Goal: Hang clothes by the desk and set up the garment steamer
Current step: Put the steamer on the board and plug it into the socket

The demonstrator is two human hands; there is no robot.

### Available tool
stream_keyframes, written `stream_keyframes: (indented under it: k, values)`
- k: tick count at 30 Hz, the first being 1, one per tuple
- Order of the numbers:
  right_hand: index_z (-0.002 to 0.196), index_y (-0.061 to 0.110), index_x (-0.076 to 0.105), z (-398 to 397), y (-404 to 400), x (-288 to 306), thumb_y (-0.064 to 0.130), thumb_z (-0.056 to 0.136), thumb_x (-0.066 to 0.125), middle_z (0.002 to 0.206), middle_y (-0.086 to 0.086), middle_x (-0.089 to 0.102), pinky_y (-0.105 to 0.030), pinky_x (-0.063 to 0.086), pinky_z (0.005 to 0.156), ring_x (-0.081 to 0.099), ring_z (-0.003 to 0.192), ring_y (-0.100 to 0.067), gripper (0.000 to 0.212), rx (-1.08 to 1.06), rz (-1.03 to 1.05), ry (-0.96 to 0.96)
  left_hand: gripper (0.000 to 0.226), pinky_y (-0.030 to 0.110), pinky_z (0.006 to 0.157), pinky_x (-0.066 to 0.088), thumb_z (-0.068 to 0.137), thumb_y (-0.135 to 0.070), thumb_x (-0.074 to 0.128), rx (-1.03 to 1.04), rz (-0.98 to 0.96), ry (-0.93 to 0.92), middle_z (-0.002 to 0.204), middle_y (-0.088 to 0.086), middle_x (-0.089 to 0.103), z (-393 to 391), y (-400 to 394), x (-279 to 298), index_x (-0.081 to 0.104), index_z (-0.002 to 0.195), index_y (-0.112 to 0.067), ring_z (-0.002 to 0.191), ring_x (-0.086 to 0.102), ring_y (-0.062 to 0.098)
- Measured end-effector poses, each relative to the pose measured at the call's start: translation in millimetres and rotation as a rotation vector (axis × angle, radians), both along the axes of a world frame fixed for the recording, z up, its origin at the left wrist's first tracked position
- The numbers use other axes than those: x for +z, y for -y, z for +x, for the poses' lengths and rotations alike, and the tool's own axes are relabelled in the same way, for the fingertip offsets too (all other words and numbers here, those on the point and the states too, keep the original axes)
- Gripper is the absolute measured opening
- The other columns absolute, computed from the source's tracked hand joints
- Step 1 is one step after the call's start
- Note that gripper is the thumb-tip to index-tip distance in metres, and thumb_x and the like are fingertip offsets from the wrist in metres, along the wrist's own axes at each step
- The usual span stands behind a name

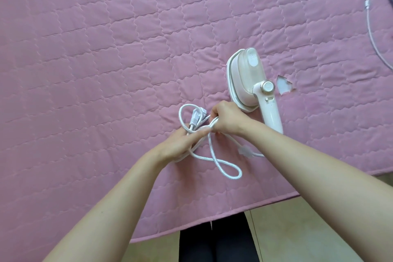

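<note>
Two hands, left hand and right hand, grip one white braided cord beside one white handheld garment steamer on the pink quilted bed cover.

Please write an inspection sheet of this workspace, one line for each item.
Surface: pink quilted cover, with a torn hole right of the steamer.
Job's things: white garment steamer lying on the cover; no clothes seen.
Clutter: nothing seen.
Hands: left hand and right hand both grip the steamer cord.
Cables: steamer cord in loose loops, its plug beside the hands; thin white cable at the right edge.
Surroundings: pale floor below the cover's edge.
</note>
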State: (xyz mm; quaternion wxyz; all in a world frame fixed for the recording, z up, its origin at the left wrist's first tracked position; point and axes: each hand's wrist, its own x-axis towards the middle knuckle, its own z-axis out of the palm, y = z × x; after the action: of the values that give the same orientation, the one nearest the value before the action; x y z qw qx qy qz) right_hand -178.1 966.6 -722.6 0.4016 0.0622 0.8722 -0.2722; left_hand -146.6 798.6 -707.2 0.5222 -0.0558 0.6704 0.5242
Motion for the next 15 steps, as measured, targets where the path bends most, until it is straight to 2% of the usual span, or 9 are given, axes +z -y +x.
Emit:
stream_keyframes:
  k: [1,3,4,5,7,9,13,15]
  values:
    - [0.072,0.009,0.07,0,2,1,0.009,0.066,0.069,0.072,-0.009,0.072,-0.03,0.053,0.064,0.066,0.073,-0.02,0.006,0.02,0.01,0.009,0.011,0.013,0.075,0.043,0.088,-0.042,0.063,-0.019,0.01,-0.034,0.075,-0.018,0.063,1,-2,-3,0.063,0.093,-0.032,0.073,0.057,-0.005]
    - [0.075,0.005,0.07,-1,7,3,0.007,0.066,0.067,0.075,-0.012,0.071,-0.029,0.048,0.06,0.063,0.07,-0.022,0.009,0.037,0.018,0.027,0.044,0.03,0.09,0.047,0.062,-0.061,0.077,-0.076,-0.108,-0.112,0.085,-0.02,0.067,10,-5,-15,0.063,0.1,-0.042,0.089,0.062,0.001]
    - [0.075,0.005,0.07,-2,10,5,0.007,0.066,0.068,0.075,-0.012,0.071,-0.027,0.047,0.058,0.062,0.068,-0.021,0.009,0.035,0.01,0.032,0.051,0.036,0.09,0.047,0.05,-0.067,0.079,-0.098,-0.223,-0.15,0.078,-0.018,0.064,13,-6,-21,0.062,0.094,-0.045,0.085,0.061,0.006]
    - [0.075,0.005,0.07,-2,10,6,0.007,0.067,0.068,0.074,-0.011,0.072,-0.026,0.046,0.056,0.061,0.065,-0.019,0.009,0.033,-0.005,0.034,0.047,0.038,0.086,0.047,0.046,-0.064,0.078,-0.1,-0.331,-0.17,0.068,-0.017,0.059,16,-8,-27,0.061,0.085,-0.043,0.077,0.059,0.01]
    - [0.077,0.003,0.071,-3,9,8,0.006,0.069,0.069,0.071,-0.01,0.072,-0.022,0.046,0.053,0.064,0.062,-0.015,0.009,0.031,-0.056,0.027,0.03,0.038,0.078,0.049,0.053,-0.044,0.075,-0.074,-0.472,-0.195,0.059,-0.013,0.051,19,-10,-29,0.057,0.072,-0.03,0.07,0.057,0.017]
    - [0.082,0.004,0.07,-1,6,12,0.005,0.073,0.069,0.072,-0.007,0.072,-0.019,0.049,0.055,0.068,0.063,-0.015,0.009,0.007,-0.122,0.006,0.018,0.032,0.065,0.049,0.064,-0.025,0.07,-0.001,-0.526,-0.203,0.059,-0.007,0.053,19,-10,-29,0.053,0.068,-0.021,0.068,0.057,0.021]
    - [0.112,0.012,0.063,7,-1,18,0.002,0.078,0.066,0.098,0.0,0.066,-0.006,0.038,0.064,0.054,0.074,-0.006,0.036,-0.02,-0.187,-0.168,0.011,0.034,0.052,0.05,0.075,-0.016,0.059,0.192,-0.549,-0.202,0.057,0.0,0.053,18,-16,-34,0.052,0.067,-0.012,0.058,0.055,0.026]
    - [0.123,0.016,0.058,13,-8,23,-0.002,0.079,0.06,0.11,0.001,0.061,-0.009,0.041,0.075,0.053,0.083,-0.007,0.048,-0.035,-0.223,-0.257,0.019,0.027,0.04,0.041,0.08,-0.015,0.055,0.339,-0.508,-0.147,0.052,0.0,0.046,20,-22,-33,0.047,0.063,-0.015,0.044,0.047,0.024]
